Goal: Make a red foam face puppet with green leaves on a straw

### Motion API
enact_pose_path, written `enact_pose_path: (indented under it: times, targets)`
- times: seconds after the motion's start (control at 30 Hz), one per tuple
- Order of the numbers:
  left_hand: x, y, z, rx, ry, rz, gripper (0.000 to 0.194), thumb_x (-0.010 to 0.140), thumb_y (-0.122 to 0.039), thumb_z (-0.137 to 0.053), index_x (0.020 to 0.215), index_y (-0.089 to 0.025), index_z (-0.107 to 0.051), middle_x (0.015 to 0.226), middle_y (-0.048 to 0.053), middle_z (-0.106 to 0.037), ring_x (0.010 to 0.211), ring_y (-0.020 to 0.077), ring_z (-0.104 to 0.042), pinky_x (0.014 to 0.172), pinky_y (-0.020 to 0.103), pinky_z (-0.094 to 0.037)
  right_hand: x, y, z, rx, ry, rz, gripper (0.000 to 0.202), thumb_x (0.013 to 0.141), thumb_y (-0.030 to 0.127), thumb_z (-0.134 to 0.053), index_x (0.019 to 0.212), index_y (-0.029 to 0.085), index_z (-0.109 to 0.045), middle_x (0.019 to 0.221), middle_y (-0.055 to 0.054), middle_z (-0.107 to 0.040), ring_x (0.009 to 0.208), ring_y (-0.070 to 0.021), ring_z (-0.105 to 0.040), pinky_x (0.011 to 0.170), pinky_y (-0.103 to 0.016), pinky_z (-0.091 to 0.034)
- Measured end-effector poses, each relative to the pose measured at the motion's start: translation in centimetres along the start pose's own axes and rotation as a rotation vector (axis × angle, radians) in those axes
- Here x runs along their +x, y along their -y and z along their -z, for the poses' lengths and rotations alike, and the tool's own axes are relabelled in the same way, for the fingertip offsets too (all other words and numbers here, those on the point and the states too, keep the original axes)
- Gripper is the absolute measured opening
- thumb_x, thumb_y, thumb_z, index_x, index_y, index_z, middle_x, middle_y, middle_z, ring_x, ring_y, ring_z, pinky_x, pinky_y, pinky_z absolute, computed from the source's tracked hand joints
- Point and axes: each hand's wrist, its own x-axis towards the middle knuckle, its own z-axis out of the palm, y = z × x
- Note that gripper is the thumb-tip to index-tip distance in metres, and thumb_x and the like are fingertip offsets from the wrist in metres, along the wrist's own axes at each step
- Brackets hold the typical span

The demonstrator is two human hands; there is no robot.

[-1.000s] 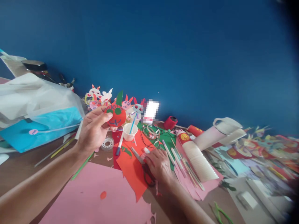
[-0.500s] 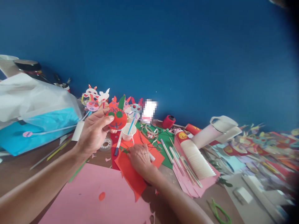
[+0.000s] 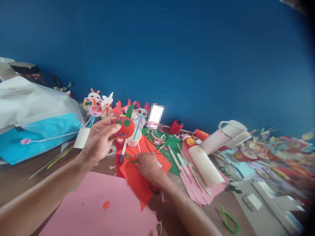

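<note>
My left hand [image 3: 102, 136] pinches a round orange-red paper face [image 3: 126, 130] between thumb and fingers. The face has green eyes, drawn lashes and mouth, and one upright green ear. My right hand [image 3: 147, 164] rests low over an orange-red paper sheet [image 3: 137, 183], its fingers bent together. At those fingertips sits a small green paper piece [image 3: 133, 161]. Another green scrap [image 3: 127, 155] lies just beside it. A capped marker [image 3: 122, 154] and a white paper cup [image 3: 134, 140] with a blue straw stand close behind. Under my right wrist shows a dark loop, partly hidden.
Several paper animal masks on sticks [image 3: 94, 109] stand at the back in cups. Pink paper [image 3: 98, 203] covers the front. To the right lie stacked paper cups [image 3: 206, 164], pens, a white jug [image 3: 226, 132] and a green pipe cleaner [image 3: 230, 221]. A plastic bag [image 3: 41, 108] fills the left.
The view has shifted slightly, so most things sit a little further left. The green ear tilts more to the right. More of the green scraps and the dark loop under my right wrist now show.
</note>
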Motion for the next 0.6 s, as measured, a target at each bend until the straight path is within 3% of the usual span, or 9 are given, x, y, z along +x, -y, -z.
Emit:
enact_pose_path:
  times: [0.2, 0.43, 0.6]
  targets:
    - [0.0, 0.2, 0.0, 0.004, 0.005, 0.015, 0.017, 0.069, -0.017, -0.06, 0.085, -0.017, -0.064, 0.067, 0.001, -0.066, 0.053, 0.01, -0.056, 0.045, 0.02, -0.044, -0.9, -0.4, -0.1, 0.045, 0.005, 0.021, 0.007, 0.074, 0.02, -0.051, 0.079, 0.02, -0.056, 0.078, -0.002, -0.064, 0.074, -0.0168, -0.057, 0.07, -0.029, -0.032]
    - [-0.1, 0.5, 0.1, -0.005, 0.065, 0.019, 0.015, 0.071, -0.015, -0.058, 0.084, -0.018, -0.064, 0.063, 0.0, -0.065, 0.046, 0.0078, -0.052, 0.042, 0.019, -0.04, -2.0, -0.2, -0.4, 0.12, -0.089, 0.071, 0.01, 0.073, 0.012, -0.05, 0.078, 0.02, -0.055, 0.078, -0.002, -0.062, 0.079, -0.0168, -0.056, 0.078, -0.032, -0.031]
    - [-0.1, 0.8, -0.1, 0.009, 0.085, 0.063, 0.009, 0.07, -0.017, -0.059, 0.079, -0.017, -0.063, 0.063, 0.0, -0.064, 0.047, 0.0079, -0.053, 0.042, 0.017, -0.04, -3.3, -1.0, 0.7, 0.583, -0.12, -0.033, 0.018, 0.073, 0.012, -0.049, 0.087, 0.021, -0.055, 0.076, 0.001, -0.061, 0.069, -0.0123, -0.055, 0.069, -0.026, -0.038]
